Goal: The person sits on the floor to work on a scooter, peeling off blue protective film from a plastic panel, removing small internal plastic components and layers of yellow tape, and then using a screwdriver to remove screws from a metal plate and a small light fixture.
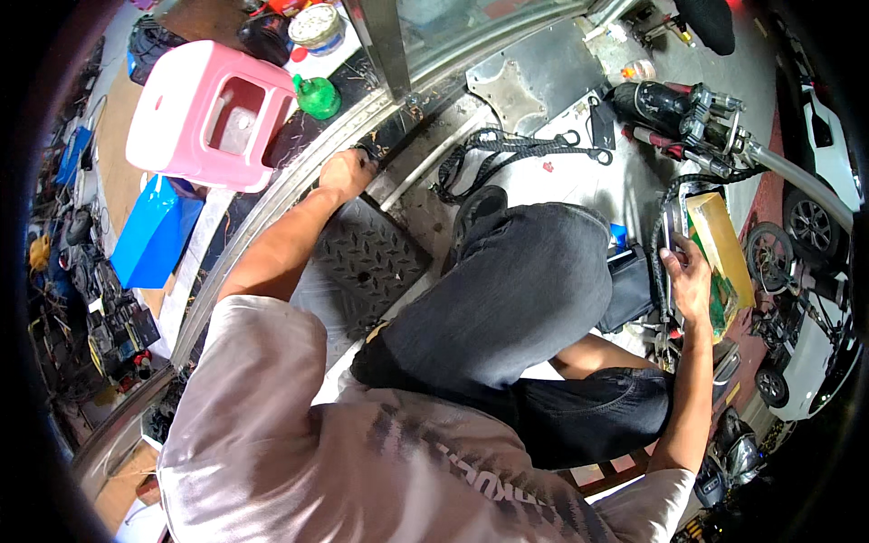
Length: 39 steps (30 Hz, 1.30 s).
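My left hand (pixel 348 174) is closed at the metal door track (pixel 303 176). Something small and dark shows by its fingers, but I cannot make out what it is. Just below that hand lies a black ramp block (pixel 367 262) with a raised diamond tread. On the right, my right hand (pixel 688 276) has its fingers bent against a long, narrow dark part (pixel 667 231), too hidden to name. A yellow box (pixel 721 240) lies right beside that hand. On its other side is a black pouch or case (pixel 626 288).
A pink plastic bin (pixel 176 113), a blue box (pixel 158 233) and a green bottle (pixel 317 97) stand beyond the track. A black braided cable (pixel 507 149) lies near a metal plate (pixel 534 81). A handlebar assembly (pixel 701 122) stands far right. Parked vehicles (pixel 819 226) are beyond.
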### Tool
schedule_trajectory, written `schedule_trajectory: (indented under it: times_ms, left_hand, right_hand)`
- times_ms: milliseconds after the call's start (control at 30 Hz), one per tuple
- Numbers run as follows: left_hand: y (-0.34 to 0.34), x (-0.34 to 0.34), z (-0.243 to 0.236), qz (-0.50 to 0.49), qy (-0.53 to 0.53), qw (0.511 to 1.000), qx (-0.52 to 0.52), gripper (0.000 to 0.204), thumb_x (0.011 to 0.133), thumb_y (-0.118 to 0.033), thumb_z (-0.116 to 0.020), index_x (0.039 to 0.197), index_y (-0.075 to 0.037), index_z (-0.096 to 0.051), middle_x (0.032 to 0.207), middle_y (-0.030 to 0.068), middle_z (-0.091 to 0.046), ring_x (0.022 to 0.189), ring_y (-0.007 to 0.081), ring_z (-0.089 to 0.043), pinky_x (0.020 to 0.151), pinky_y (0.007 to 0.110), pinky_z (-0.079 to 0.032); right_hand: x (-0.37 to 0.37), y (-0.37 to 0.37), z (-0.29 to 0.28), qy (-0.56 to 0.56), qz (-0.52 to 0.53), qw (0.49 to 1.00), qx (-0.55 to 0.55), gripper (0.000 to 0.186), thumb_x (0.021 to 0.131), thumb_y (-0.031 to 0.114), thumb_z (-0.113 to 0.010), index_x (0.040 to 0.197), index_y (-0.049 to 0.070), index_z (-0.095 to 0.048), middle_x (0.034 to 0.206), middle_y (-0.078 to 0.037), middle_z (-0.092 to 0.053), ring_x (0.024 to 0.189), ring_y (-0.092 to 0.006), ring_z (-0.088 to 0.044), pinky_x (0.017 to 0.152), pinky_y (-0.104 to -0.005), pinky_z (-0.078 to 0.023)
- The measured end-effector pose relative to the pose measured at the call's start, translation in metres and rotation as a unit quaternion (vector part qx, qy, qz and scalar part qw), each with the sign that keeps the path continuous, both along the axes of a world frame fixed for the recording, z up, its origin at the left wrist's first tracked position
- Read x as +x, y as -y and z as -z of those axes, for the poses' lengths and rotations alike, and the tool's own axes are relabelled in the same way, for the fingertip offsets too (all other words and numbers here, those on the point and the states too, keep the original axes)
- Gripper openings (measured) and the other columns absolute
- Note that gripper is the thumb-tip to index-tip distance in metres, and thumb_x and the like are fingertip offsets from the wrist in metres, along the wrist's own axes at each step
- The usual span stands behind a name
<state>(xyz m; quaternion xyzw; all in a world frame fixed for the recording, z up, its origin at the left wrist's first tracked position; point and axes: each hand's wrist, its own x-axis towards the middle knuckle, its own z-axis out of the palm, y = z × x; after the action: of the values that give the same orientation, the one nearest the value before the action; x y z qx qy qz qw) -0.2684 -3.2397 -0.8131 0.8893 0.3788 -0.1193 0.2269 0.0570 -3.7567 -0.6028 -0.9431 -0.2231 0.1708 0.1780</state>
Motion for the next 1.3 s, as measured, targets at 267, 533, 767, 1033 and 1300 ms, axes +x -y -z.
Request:
schedule_trajectory:
  times_ms: [267,533,767,1033,1300]
  left_hand:
    - [-0.039,0.0,0.058,-0.355,0.077,0.813,-0.454,0.049,0.099,-0.052,-0.063,0.101,-0.004,-0.069,0.081,0.0083,-0.07,0.064,0.0204,-0.067,0.059,0.037,-0.056]
    - [-0.051,0.001,0.064,-0.39,0.057,0.777,-0.491,0.053,0.094,-0.063,-0.066,0.1,-0.01,-0.067,0.076,0.0027,-0.066,0.064,0.0214,-0.065,0.062,0.041,-0.053]
    - [-0.045,0.006,0.056,-0.411,0.073,0.778,-0.47,0.06,0.094,-0.061,-0.066,0.103,-0.002,-0.068,0.071,0.0087,-0.068,0.057,0.0216,-0.066,0.053,0.039,-0.053]
    - [-0.043,0.016,0.044,-0.425,0.083,0.77,-0.468,0.064,0.091,-0.06,-0.069,0.103,0.003,-0.063,0.068,0.0106,-0.066,0.053,0.023,-0.064,0.048,0.037,-0.051]
    - [-0.043,0.021,0.042,-0.435,0.066,0.775,-0.454,0.06,0.094,-0.057,-0.068,0.099,0.002,-0.064,0.068,0.0114,-0.066,0.052,0.0232,-0.064,0.045,0.037,-0.051]
  right_hand:
    - [0.008,-0.049,0.045,-0.079,-0.097,0.986,-0.107,0.048,0.091,0.026,-0.074,0.13,-0.001,-0.066,0.117,-0.021,-0.071,0.098,-0.0308,-0.073,0.091,-0.0407,-0.055]
    - [0.033,-0.158,0.145,-0.124,-0.186,0.956,-0.19,0.059,0.09,0.049,-0.071,0.127,0.003,-0.067,0.123,-0.025,-0.07,0.117,-0.0389,-0.067,0.102,-0.0458,-0.052]
    - [0.04,-0.322,0.247,0.008,-0.049,0.995,-0.088,0.084,0.083,0.049,-0.078,0.142,-0.003,-0.05,0.138,-0.029,-0.058,0.128,-0.0414,-0.058,0.11,-0.0434,-0.046]
    - [0.027,-0.412,0.258,0.051,0.012,0.985,-0.162,0.126,0.074,0.056,-0.087,0.165,0.012,-0.012,0.169,-0.023,-0.014,0.154,-0.0432,-0.021,0.114,-0.0633,-0.038]
    - [0.024,-0.401,0.276,0.061,0.02,0.988,-0.14,0.114,0.08,0.036,-0.083,0.164,0.004,-0.013,0.167,-0.03,-0.013,0.154,-0.0514,-0.018,0.115,-0.0567,-0.042]
